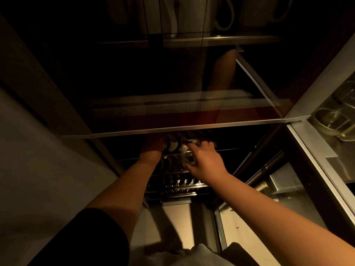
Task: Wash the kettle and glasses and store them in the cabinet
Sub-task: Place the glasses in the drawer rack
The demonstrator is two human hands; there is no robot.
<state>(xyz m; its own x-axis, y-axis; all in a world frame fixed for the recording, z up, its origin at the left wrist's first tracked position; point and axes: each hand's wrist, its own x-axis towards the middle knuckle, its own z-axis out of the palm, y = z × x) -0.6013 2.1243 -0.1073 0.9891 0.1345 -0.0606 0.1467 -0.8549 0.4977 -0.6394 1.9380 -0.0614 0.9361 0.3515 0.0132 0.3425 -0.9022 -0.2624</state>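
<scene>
Right hand (206,162), fingers curled round glass (187,155), above rack (178,182) middle inside cabinet (192,127). Left hand (152,145) deeper at rack's left; finger state cannot tell. Advice: seat glass between wires, clear of neighbours, before release.

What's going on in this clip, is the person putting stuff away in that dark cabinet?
Yes, it looks that way. The person reaches both hands into a dim lower compartment with a wire rack. The right hand grips a clear glass and is setting it among the other pieces on the rack. The left hand is further in, under the edge of the open glass door; what it touches is too dark to tell. Pale kettles stand on the shelf above.
</scene>
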